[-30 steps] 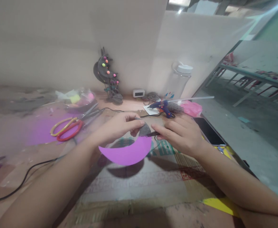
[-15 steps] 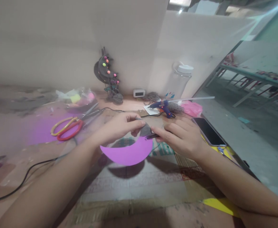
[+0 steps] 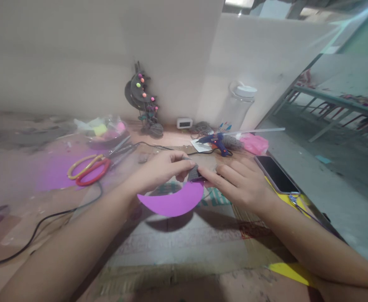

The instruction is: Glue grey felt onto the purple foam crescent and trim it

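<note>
Between my hands is a purple crescent-shaped paper (image 3: 174,202), its curved body hanging above the cardboard. Grey yarn (image 3: 195,174) covers its upper end in a band. My left hand (image 3: 168,167) pinches this grey end between thumb and fingers. From the other side, my right hand (image 3: 240,178) grips the edge of the grey part, with its index finger pressed on the yarn and the thumb mostly hidden below. Beyond the hands lies a blue glue gun (image 3: 215,142) with a clear glue stick in it.
Scissors (image 3: 91,170) with red and yellow handles lie left. A phone (image 3: 276,174) rests by the right table edge. Against the wall stand a clear bottle (image 3: 237,109), a small white digital clock (image 3: 184,123) and a decorated grey crescent (image 3: 140,94). A black cable (image 3: 42,222) crosses the left side.
The purple crescent has shifted slightly right and up. My right index finger has moved onto the grey yarn, and the dark strand end by its fingertips no longer shows clearly.
</note>
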The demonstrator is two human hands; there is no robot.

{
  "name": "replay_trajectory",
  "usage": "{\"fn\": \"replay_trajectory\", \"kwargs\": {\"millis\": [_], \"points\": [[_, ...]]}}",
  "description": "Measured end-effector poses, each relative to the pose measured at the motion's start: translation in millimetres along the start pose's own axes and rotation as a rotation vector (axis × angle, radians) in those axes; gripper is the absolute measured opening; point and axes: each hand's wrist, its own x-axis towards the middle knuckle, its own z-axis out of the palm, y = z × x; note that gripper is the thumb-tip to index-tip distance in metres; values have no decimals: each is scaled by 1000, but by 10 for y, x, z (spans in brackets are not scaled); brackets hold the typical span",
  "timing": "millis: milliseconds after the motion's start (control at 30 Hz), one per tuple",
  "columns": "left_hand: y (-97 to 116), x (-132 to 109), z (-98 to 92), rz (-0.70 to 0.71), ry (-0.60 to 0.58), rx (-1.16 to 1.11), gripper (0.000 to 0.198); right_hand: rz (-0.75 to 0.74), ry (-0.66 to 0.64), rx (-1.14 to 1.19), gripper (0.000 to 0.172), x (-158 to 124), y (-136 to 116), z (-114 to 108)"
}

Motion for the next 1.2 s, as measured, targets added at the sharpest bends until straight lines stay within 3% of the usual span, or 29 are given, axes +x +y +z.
{"fn": "replay_trajectory", "kwargs": {"millis": [533, 933, 1200], "points": [[-4, 15, 25, -9, -14, -15, 29, 0, -31, -20, 33, 40, -31, -44], [-32, 52, 78, -86, -40, -285, 23, -20, -15, -19, 31, 51, -31, -54], [-21, 56, 75, -90, 1, -236, 24, 132, 67, 95, 34, 9, -13, -32]]}}
